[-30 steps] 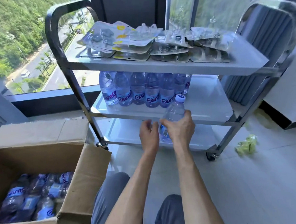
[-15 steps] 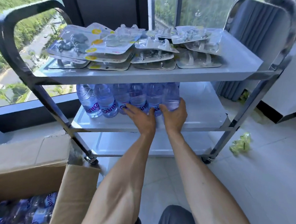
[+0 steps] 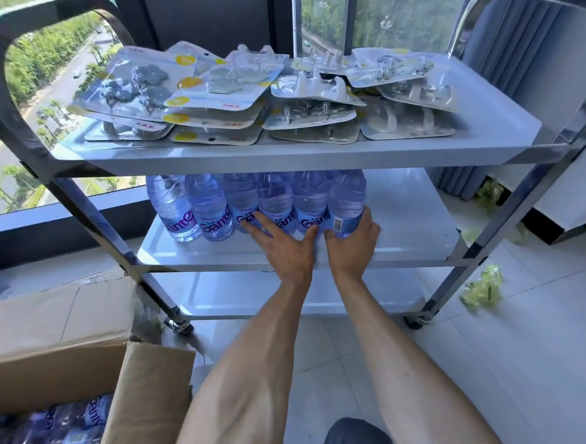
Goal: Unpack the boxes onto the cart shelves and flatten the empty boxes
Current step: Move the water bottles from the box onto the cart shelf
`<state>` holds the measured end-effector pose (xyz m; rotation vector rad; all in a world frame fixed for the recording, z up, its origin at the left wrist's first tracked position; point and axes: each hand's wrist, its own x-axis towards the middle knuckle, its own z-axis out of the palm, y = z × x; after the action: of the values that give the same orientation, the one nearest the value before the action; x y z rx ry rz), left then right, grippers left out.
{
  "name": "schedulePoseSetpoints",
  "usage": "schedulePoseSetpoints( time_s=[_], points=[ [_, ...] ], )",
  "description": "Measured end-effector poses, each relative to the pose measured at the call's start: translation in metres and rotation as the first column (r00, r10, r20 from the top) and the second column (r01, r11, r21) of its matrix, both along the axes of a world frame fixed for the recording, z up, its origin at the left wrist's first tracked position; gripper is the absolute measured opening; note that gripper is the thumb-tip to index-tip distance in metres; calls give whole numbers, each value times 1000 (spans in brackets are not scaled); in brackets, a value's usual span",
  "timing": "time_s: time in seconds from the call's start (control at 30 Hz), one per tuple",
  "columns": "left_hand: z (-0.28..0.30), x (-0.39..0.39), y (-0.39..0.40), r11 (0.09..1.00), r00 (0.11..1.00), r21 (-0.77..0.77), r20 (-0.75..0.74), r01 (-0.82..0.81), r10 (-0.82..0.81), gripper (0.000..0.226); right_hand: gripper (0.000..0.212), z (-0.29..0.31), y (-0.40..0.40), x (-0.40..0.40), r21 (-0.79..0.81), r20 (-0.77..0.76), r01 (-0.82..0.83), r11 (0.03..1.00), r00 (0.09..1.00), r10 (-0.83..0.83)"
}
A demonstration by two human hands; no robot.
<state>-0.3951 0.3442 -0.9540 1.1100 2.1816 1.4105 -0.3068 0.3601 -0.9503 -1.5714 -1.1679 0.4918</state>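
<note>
On the middle shelf (image 3: pixel 405 208) of the cart (image 3: pixel 547 189), toward its front edge, we are seating a water bottle (image 3: pixel 346 204) at the right end of the row of bottles (image 3: pixel 237 204). Our right hand (image 3: pixel 350 249) is curling its fingers round the bottle's lower part, gripping it, while our left hand (image 3: pixel 283 243) is lying with straight fingers against the labels of the neighbouring bottles, pressing them but gripping nothing. We are judging this as the shelving step, with the task far from finished: the cardboard box (image 3: pixel 54 351) at the lower left is showing more bottles inside, so it cannot be flattened yet. Next, we are expecting to let go and reach back into the box. Blister packs (image 3: pixel 224 90) are covering the top shelf (image 3: pixel 489 127).
</note>
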Motion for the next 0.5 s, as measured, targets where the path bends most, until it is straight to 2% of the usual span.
schedulePoseSetpoints(
  time_s=[0.07,0.17,0.3,0.4,0.5],
  points=[
    [-1,1,-1,1000,1000,9,-7,5,-5,127,68,-7,-3,-1,24,-7,42,999,999,-42],
    [-1,1,-1,1000,1000,5,-14,8,-8,126,59,-7,-1,-4,-18,-112,55,998,992,-56],
    [-1,0,0,1000,1000,-26,-12,12,-12,125,73,-2,9,-4,-56,-41,39,998,998,-41],
    [-3,1,-1,1000,1000,-20,-18,10,-10,125,70,-1,8,-1,-37,-92,52,998,994,-55],
    [-5,2,0,1000,1000,-7,-18,7,-7,123,64,-5,1,2,12,-138,-6,1000,990,8]
  ],
)
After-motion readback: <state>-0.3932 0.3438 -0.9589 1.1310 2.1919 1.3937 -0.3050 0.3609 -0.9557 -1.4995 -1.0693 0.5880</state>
